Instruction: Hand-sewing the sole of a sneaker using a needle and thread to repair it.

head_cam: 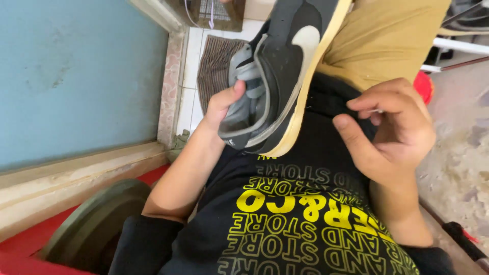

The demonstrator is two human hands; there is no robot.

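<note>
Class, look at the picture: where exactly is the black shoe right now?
The black shoe is at top centre of the head view, held in the left hand, above the black shirt, left of the right hand.

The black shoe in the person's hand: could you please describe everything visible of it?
The black shoe is a low sneaker with a white side mark, grey lining and tongue, and a cream-yellow sole. It looks worn and dusty. It is held sideways, sole edge facing right, above the lap; the left hand grips its opening, thumb on the lining.
</note>
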